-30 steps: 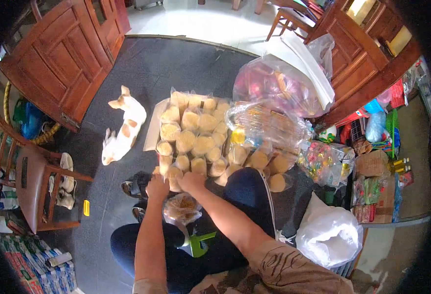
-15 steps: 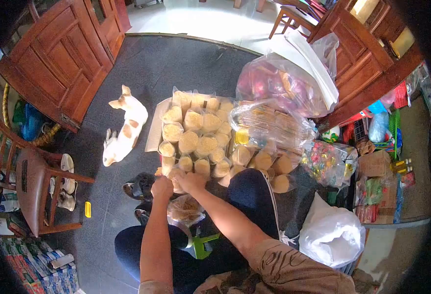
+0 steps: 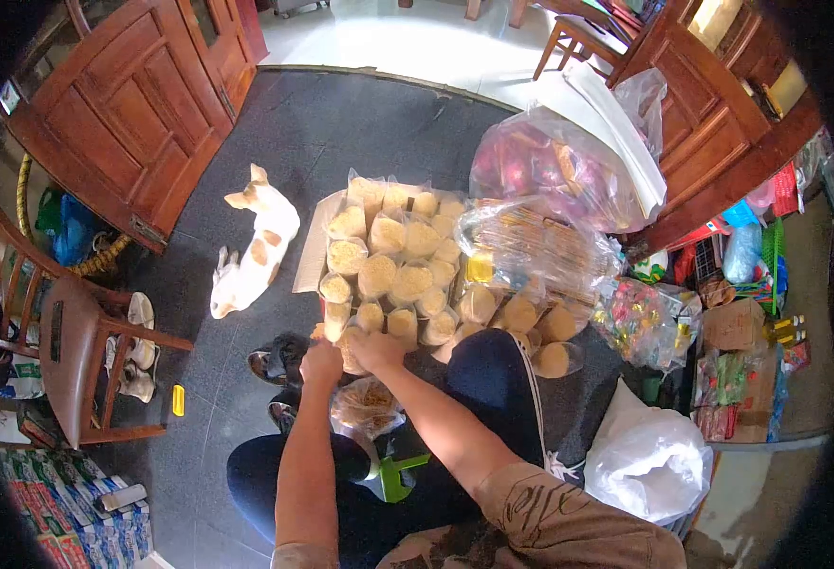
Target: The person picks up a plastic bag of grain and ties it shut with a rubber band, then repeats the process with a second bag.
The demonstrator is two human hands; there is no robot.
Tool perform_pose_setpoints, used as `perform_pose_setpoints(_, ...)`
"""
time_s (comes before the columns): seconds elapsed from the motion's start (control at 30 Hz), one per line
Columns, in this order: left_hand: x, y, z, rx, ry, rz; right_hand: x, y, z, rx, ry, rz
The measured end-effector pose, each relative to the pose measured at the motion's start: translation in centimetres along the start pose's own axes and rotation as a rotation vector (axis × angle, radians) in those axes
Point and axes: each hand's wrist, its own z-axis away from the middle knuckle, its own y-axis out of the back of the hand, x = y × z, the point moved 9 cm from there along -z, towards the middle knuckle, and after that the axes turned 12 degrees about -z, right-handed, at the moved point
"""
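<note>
My left hand (image 3: 321, 361) is closed at the near left corner of the packed bags. Beside it, my right hand (image 3: 376, 351) is closed too. Between them stands a clear plastic bag of yellowish grains (image 3: 351, 347), which both hands appear to grip; my fingertips are partly hidden. Just beyond are rows of similar filled bags (image 3: 377, 275), upright and close together, with a cardboard flap (image 3: 315, 248) on their left. Below my hands lies a clear bag with brownish contents (image 3: 368, 403). A green plastic tool (image 3: 395, 482) is between my legs.
A white and brown dog (image 3: 260, 248) lies on the dark floor to the left. Right of the bags are plastic-wrapped sticks (image 3: 540, 247), a large bag of pink items (image 3: 550, 171) and a white sack (image 3: 649, 465). A chair (image 3: 71, 346) and a yellow object (image 3: 179, 400) are at left.
The view has shifted slightly, so the scene sits a little farther right. Both hands stay closed at the same bag, with hardly any movement.
</note>
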Motion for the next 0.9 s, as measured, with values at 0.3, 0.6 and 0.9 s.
perform_pose_setpoints(0.3, 0.0, 0.9, 2.9, 0.017, -0.025, -0.088, 0.2, 0.4, 0.9, -0.057, -0.032, 0.133)
perform_pose_setpoints(0.6, 0.0, 3.2, 4.6, 0.015, -0.124, -0.019, -1.4, 3.5, 3.7, -0.107, 0.127, 0.097)
perform_pose_setpoints(0.9, 1.3, 17.9, 13.4, 0.274, -0.107, 0.401, -10.2, 16.0, 13.0, -0.202, 0.458, -0.183)
